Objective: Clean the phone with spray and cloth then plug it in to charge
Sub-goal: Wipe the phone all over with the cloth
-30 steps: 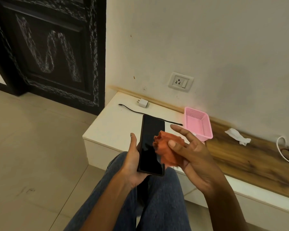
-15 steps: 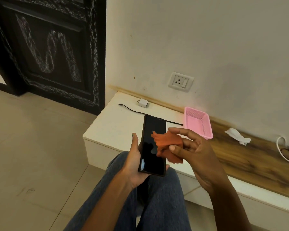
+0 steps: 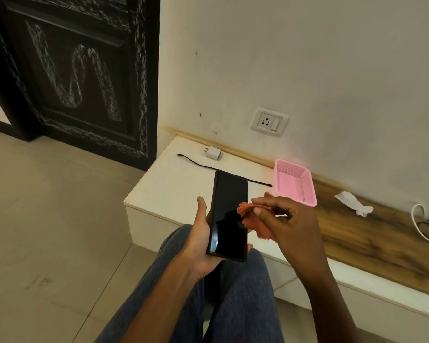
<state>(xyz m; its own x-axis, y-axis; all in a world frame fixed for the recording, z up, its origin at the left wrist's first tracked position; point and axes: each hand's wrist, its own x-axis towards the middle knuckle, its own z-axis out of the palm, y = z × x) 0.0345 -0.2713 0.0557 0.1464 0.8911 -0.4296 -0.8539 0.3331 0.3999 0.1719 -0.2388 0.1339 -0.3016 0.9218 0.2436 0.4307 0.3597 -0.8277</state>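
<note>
My left hand [image 3: 200, 240] grips a black phone [image 3: 229, 214], screen up and dark, above my knees. My right hand [image 3: 286, 224] pinches a crumpled orange cloth [image 3: 252, 219] against the phone's right edge, about mid-length. On the low white bench [image 3: 174, 184] behind lie a white charger plug [image 3: 213, 153] and a black cable [image 3: 201, 165]. A white wall socket [image 3: 269, 122] sits on the wall above the bench. No spray bottle is in view.
A pink plastic basket [image 3: 295, 183] stands on the bench just beyond my right hand. Farther right on the wooden top lie a crumpled white tissue [image 3: 354, 203] and white and dark cords [image 3: 425, 225]. A dark carved door [image 3: 79, 70] stands at left.
My right hand has slid the orange cloth from the middle of the screen to the phone's right edge and bunched it tighter. The phone has barely moved in my left hand.
</note>
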